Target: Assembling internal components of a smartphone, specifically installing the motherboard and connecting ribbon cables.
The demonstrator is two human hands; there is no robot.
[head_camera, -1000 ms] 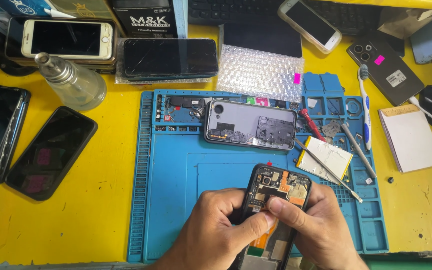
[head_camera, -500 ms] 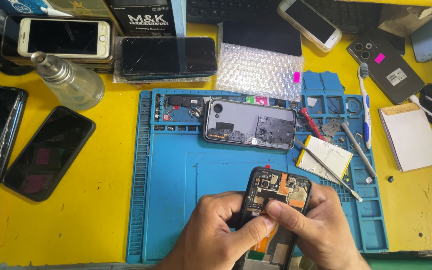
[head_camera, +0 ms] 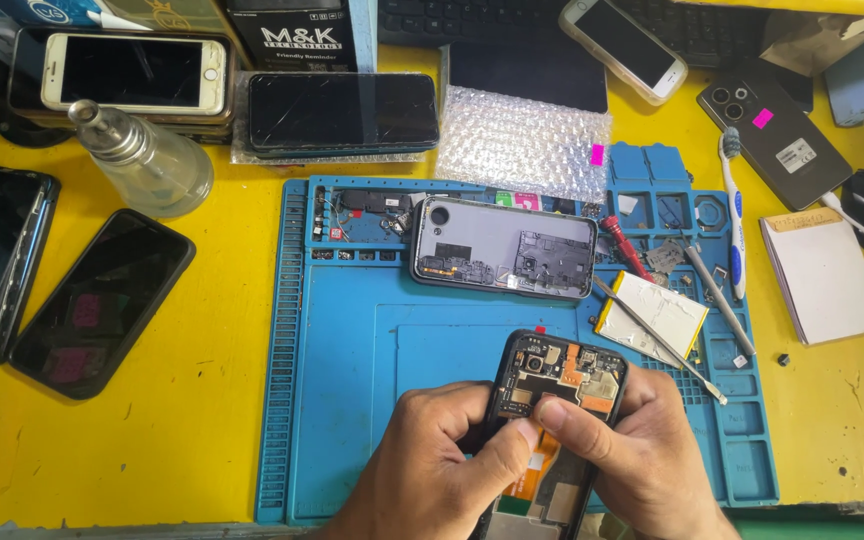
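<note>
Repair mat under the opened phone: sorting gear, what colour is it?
Blue repair mat, clearest in the head view.

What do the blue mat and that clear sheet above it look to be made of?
Blue mat: looks like matte silicone or rubber, with moulded compartments and ribbed edges. Clear sheet: plastic bubble wrap, shown by its rows of glossy bubbles.

Opened black phone (head_camera: 560, 385) with bare circuit board, held over the blue repair mat (head_camera: 352, 400) on the yellow counter (head_camera: 152, 440). Left hand (head_camera: 432, 470) cupping its left edge, thumb pressed to the board; right hand (head_camera: 642, 460) around the right edge, forefinger tip meeting that thumb. Above, on the mat: a grey back cover (head_camera: 504, 247). Right of it: red-handled screwdriver (head_camera: 628, 246), flat white battery (head_camera: 652, 315), metal tweezers (head_camera: 717, 295). Far left: two dark phones (head_camera: 102, 300), glass bottle (head_camera: 147, 160).
</note>
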